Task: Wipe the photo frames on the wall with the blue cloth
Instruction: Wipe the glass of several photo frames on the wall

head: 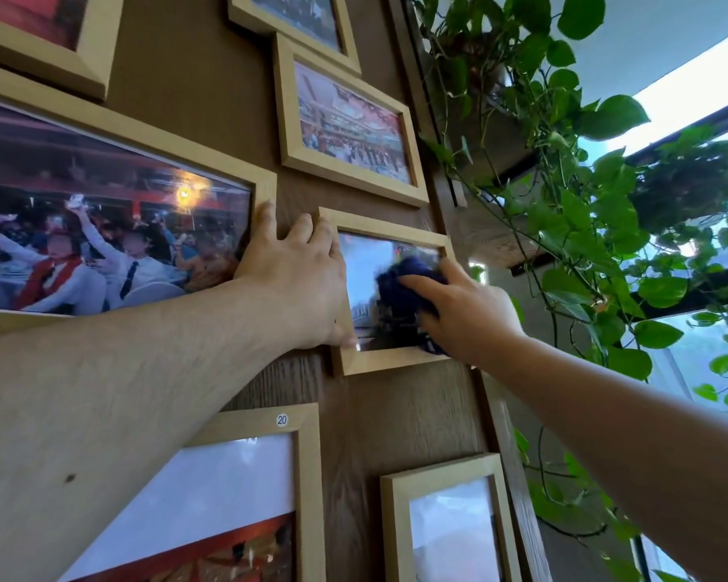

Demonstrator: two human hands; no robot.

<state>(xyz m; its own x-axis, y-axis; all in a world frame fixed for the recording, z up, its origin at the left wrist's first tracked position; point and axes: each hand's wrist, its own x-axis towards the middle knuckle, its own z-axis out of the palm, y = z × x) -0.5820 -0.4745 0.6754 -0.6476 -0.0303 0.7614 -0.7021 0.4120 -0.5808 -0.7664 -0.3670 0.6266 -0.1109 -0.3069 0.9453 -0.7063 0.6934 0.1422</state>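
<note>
The left forearm (102,392) fills the lower left of the view, reaching up across the brown wood-grain wall (194,119). It covers the top left corner of a pale wooden frame with a round "20" sticker (282,420) on its upper rail. The left hand (295,279) lies flat and spread, gripping nothing: its fingertips rest on the bare wall and on the right edge of the large frame (265,182) showing a crowd photo, while its thumb side presses on the left rail of the small frame (391,359). That hand hides most of the small frame's left rail.

The right hand (463,308) comes in from the lower right and presses the blue cloth (400,287) against the glass of the small frame, fingers curled loosely over the bunched, dark fabric. Cloth and hand together cover the right half of the picture and the frame's right rail.

Other pale frames hang close around it: one (345,178) just above, another (295,18) higher up at the top edge, one (89,48) in the upper left corner, and one (396,518) below right. To the right of the wall's edge, a trailing green plant (585,212) hangs down from a dark shelf (492,161), with bright windows (698,94) behind it. The leaves hang near the right arm, apart from the small frame.
</note>
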